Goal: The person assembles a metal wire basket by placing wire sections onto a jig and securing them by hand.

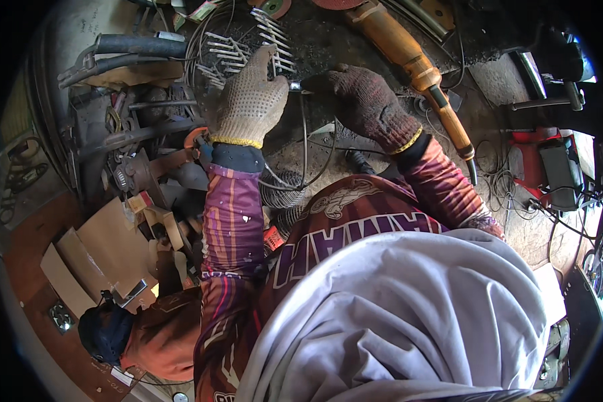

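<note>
Item: metal piece [295, 86], one, small and bright. Location: in the gap between the two gloved hands, over the dark tabletop [325, 41].

Item: left hand [251, 100], pale dotted glove. Index finger out against the pins [272, 30], thumb side next to the metal piece. Whether its fingers are clamped on either, I cannot tell from here.

Item: right hand [372, 107], dark glove. Fingers bunched toward the metal piece; their ends sink into shadow, so gripped or merely near, I cannot tell.

Handling notes, my judgement: steady the piece from both sides, wrists level, and pinch it by the ends rather than across the middle. The thick knit probably dulls touch, so light pressure and a close eye would serve. Fingertips are best placed clear of the pins' tips. The cable [305, 130] dangling below deserves slack, lest it tug. The grinder [398, 50], lying near the right hand, is better left unbumped.

Obscured or incomplete: undersides of both gloves; whether cable and piece are joined; the pins' base, partly behind the left hand; the disc [273, 8], cut off above; the grinder's head, likewise cropped.
</note>
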`<act>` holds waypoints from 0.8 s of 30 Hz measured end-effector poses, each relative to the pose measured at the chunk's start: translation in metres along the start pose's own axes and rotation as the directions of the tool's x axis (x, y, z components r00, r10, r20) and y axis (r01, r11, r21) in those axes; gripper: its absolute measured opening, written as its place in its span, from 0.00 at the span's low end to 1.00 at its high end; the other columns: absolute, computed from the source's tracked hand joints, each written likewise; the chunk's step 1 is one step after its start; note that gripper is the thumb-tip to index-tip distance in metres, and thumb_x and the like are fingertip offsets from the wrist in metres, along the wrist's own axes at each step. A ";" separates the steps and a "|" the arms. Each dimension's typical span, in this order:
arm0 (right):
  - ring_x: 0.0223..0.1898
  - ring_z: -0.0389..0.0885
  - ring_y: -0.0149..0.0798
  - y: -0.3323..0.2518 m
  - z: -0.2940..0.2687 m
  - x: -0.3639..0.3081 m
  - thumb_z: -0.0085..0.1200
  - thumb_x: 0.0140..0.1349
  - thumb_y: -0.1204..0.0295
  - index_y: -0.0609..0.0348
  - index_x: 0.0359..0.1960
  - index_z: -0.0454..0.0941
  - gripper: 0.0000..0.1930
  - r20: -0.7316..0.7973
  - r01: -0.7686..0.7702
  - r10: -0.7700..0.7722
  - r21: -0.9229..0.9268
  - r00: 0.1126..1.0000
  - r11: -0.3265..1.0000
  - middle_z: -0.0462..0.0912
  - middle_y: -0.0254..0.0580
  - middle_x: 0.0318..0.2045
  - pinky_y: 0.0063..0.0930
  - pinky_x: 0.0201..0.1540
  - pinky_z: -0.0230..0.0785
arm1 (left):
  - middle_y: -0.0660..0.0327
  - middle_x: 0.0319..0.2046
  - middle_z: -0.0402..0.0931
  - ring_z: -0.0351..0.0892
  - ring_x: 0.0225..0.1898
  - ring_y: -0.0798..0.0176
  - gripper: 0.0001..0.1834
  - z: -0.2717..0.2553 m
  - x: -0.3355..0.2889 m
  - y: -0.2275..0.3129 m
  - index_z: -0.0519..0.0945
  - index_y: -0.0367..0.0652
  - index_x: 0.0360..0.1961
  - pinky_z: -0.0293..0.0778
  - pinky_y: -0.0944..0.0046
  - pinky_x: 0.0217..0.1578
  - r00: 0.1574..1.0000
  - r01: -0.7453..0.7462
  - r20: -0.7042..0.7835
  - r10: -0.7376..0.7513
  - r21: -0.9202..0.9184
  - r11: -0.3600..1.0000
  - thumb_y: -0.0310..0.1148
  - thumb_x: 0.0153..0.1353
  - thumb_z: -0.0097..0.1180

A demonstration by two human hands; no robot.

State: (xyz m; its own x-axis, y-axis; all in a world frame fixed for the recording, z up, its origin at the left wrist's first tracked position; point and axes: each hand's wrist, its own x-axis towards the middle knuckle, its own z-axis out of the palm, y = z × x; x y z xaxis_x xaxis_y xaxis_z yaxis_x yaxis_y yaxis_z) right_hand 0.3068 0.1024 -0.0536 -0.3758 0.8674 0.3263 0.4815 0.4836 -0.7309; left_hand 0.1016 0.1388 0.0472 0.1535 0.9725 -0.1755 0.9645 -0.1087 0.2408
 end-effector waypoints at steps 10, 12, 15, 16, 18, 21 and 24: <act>0.46 0.86 0.53 -0.006 -0.012 -0.013 0.57 0.70 0.64 0.48 0.52 0.86 0.13 -0.071 -0.130 0.149 0.223 0.986 0.966 0.88 0.47 0.41 0.46 0.50 0.79 | 0.44 0.47 0.84 0.87 0.37 0.55 0.36 0.006 -0.006 -0.010 0.70 0.37 0.71 0.80 0.56 0.45 0.988 -0.046 -0.148 0.031 -0.099 0.994 0.35 0.60 0.56; 0.46 0.86 0.52 -0.004 -0.010 -0.015 0.57 0.70 0.64 0.48 0.52 0.86 0.13 -0.100 -0.110 0.133 0.210 0.986 0.971 0.89 0.46 0.42 0.46 0.50 0.78 | 0.44 0.44 0.84 0.87 0.36 0.56 0.36 0.003 -0.008 -0.004 0.70 0.37 0.71 0.80 0.56 0.44 0.993 -0.003 -0.116 -0.014 -0.142 0.990 0.35 0.60 0.56; 0.47 0.86 0.52 -0.009 -0.013 -0.013 0.57 0.70 0.64 0.48 0.52 0.86 0.12 -0.078 -0.114 0.131 0.195 0.988 0.974 0.88 0.46 0.42 0.46 0.51 0.78 | 0.45 0.41 0.85 0.86 0.34 0.57 0.36 0.004 -0.009 -0.006 0.71 0.36 0.70 0.80 0.57 0.43 0.994 0.030 -0.100 -0.043 -0.133 0.991 0.35 0.60 0.57; 0.47 0.86 0.52 -0.008 -0.012 -0.014 0.57 0.70 0.64 0.48 0.52 0.86 0.12 -0.079 -0.113 0.130 0.195 0.988 0.974 0.88 0.46 0.42 0.46 0.51 0.78 | 0.46 0.40 0.85 0.86 0.33 0.57 0.36 0.004 -0.008 -0.006 0.71 0.36 0.70 0.80 0.57 0.42 0.993 0.013 -0.117 -0.023 -0.082 0.997 0.36 0.60 0.57; 0.47 0.86 0.52 -0.006 -0.009 -0.015 0.57 0.71 0.64 0.48 0.52 0.86 0.12 -0.125 -0.062 0.086 0.181 0.988 0.981 0.88 0.46 0.43 0.46 0.50 0.78 | 0.44 0.49 0.82 0.84 0.44 0.48 0.33 0.002 -0.009 -0.003 0.72 0.39 0.69 0.79 0.52 0.49 0.995 0.046 -0.087 -0.055 -0.099 0.994 0.36 0.61 0.57; 0.48 0.86 0.53 -0.009 -0.012 -0.013 0.57 0.71 0.63 0.48 0.52 0.86 0.12 -0.039 -0.115 0.125 0.191 0.991 0.975 0.88 0.46 0.43 0.46 0.51 0.78 | 0.42 0.58 0.80 0.83 0.55 0.38 0.30 0.003 -0.008 -0.003 0.74 0.42 0.66 0.78 0.47 0.56 0.995 0.055 -0.081 -0.065 -0.125 0.991 0.37 0.63 0.57; 0.48 0.86 0.53 -0.012 -0.013 -0.013 0.57 0.72 0.62 0.48 0.52 0.86 0.13 -0.062 -0.102 0.114 0.171 0.992 0.980 0.88 0.46 0.44 0.46 0.52 0.78 | 0.42 0.58 0.80 0.83 0.55 0.38 0.28 0.003 -0.011 0.005 0.75 0.42 0.65 0.78 0.47 0.56 0.993 0.037 -0.110 -0.051 -0.120 0.992 0.37 0.63 0.57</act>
State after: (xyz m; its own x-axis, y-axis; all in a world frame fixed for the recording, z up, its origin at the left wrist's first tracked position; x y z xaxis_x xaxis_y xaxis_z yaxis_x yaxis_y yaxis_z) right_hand 0.3158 0.0862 -0.0414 -0.2685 0.9224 0.2778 0.3744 0.3656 -0.8521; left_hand 0.1051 0.1272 0.0473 0.0798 0.9935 -0.0811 0.9367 -0.0469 0.3470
